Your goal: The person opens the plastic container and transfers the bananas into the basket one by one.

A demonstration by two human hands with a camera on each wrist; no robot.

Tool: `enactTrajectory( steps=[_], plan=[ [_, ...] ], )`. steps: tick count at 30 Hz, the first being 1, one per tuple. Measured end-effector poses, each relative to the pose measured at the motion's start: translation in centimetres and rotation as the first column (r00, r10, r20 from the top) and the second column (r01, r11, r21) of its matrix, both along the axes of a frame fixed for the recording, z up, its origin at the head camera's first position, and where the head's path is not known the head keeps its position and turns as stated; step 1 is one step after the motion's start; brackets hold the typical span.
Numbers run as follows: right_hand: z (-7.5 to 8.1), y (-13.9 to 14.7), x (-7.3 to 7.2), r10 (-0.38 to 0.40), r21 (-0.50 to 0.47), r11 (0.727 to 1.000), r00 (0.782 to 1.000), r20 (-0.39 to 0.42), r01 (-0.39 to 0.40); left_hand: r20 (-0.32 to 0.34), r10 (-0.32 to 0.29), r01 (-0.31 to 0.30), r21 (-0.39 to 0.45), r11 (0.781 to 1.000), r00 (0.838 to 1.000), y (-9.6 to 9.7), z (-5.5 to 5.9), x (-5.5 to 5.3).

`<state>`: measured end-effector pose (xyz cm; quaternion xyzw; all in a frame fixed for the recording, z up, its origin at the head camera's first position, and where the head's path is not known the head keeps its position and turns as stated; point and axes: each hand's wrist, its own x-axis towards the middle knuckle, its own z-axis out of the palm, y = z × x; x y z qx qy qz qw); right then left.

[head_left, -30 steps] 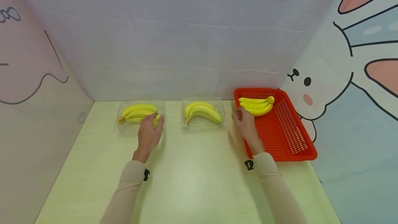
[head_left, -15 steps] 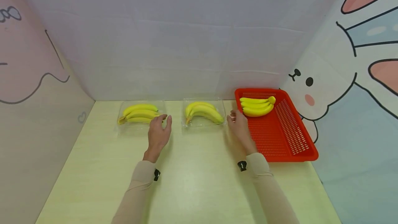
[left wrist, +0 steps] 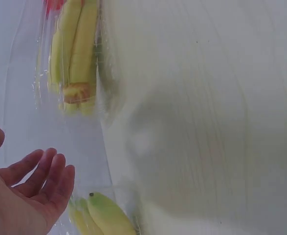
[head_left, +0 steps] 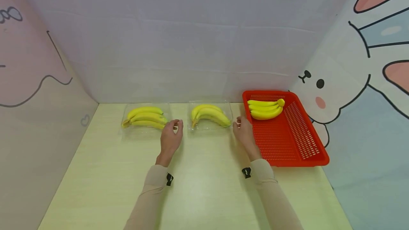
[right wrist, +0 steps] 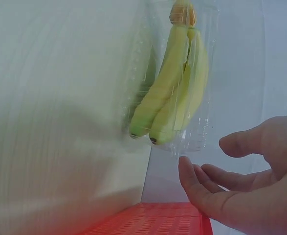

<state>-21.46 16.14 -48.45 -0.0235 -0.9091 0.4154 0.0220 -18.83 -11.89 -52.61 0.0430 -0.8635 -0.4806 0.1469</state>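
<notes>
Along the back of the counter (head_left: 204,176), I have three bunches of bananas in front of me: one (head_left: 147,117) in the left clear box (head_left: 166,108), one (head_left: 211,112) in the middle clear box (head_left: 226,108), and one (head_left: 266,113) at the far end of the red basket (head_left: 278,136). My left hand (head_left: 171,136) hangs between the two boxes, just beside the left one; whether it brushes that plastic I can't tell. My right hand (head_left: 244,132) sits between the middle box and the basket, and its wrist view shows a gap between fingertips and box. Neither grip holds anything: the fingers are loosely bent, thumbs apart from them. I'd judge the step in hand as lining up on the middle box, one hand for each end. From here the move seems to call for bringing both hands in evenly against its sides, low enough to support it, with light pressure, since the thin plastic could probably flex. Whether the lids are fastened, I can't make out.
</notes>
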Motion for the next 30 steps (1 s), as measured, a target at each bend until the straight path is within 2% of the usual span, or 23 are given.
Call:
enactTrajectory(
  steps=[6, 14, 24, 30],
  plan=[
    [-0.5, -0.1, 0.0, -0.011, 0.037, 0.999, 1.0, 0.019, 0.011, -0.003, 0.017, -0.017, 0.033, 0.999, 1.0, 1.0, -0.5, -0.2],
    [-1.5, -0.4, 0.3, -0.018, 0.065, 0.998, 0.999, 0.035, 0.016, 0.038, 0.031, -0.033, 0.051, 0.998, 0.999, 1.9, -1.2, -0.4],
    [-2.5, -0.7, 0.4, -0.038, 0.088, 0.995, 0.999, -0.036, 0.041, 0.07, 0.032, -0.037, 0.066, 0.997, 0.997, 2.4, -1.6, -0.7],
    [-3.0, -0.9, 0.3, -0.062, 0.044, 0.997, 0.996, -0.063, 0.065, 0.094, 0.049, -0.058, 0.089, 0.994, 0.994, 2.2, -1.8, -0.9]
  ],
)
